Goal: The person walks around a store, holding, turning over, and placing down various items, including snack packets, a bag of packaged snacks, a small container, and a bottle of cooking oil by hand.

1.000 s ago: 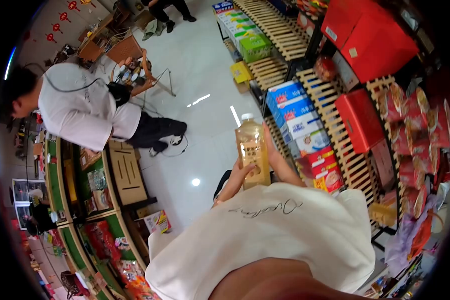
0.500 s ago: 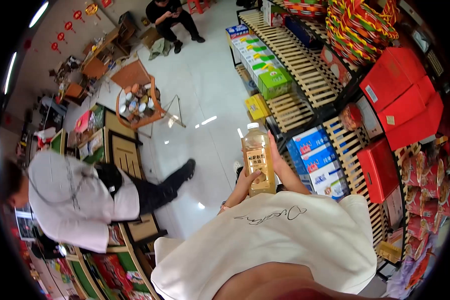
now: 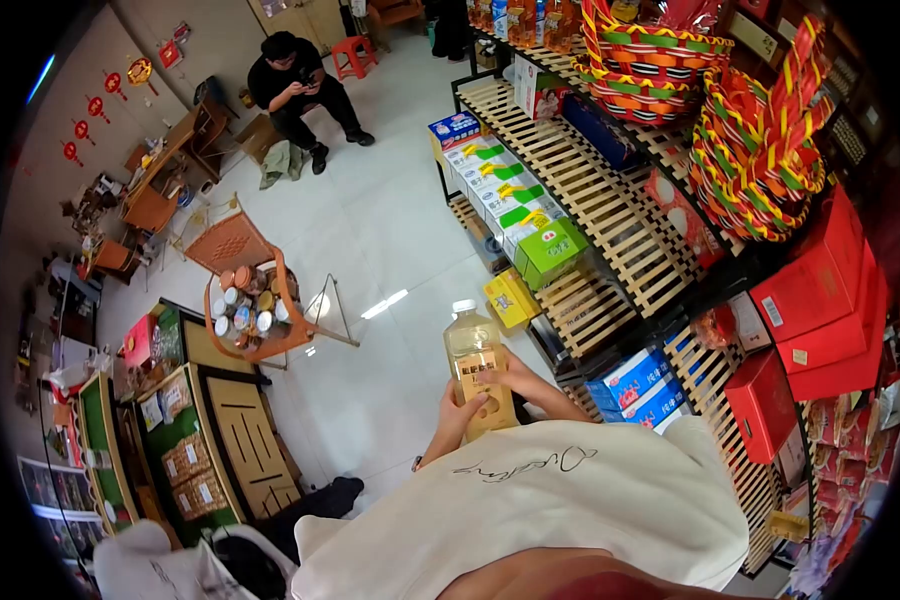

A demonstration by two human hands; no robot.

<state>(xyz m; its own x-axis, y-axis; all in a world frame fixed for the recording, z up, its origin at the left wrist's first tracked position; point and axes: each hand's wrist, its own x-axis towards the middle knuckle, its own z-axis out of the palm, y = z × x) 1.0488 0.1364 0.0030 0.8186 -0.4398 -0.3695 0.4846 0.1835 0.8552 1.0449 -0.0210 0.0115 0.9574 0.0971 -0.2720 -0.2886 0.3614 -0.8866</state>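
Observation:
A clear plastic bottle of pale yellow liquid, with a white cap and a printed label, stands upright in front of my chest. My left hand is wrapped round its lower left side, thumb on the front. My right hand grips it from the right, with fingers across the label. Both hands touch the bottle.
Slatted shelves on the right hold cartons, red boxes and woven baskets. A chair carries several jars. A seated person is at the back; another person is at lower left. Low shelves stand left.
The view has swung along the aisle. The nearby person has shifted to the lower left edge. The bottle stays in both hands, and my right fingers have come across its label.

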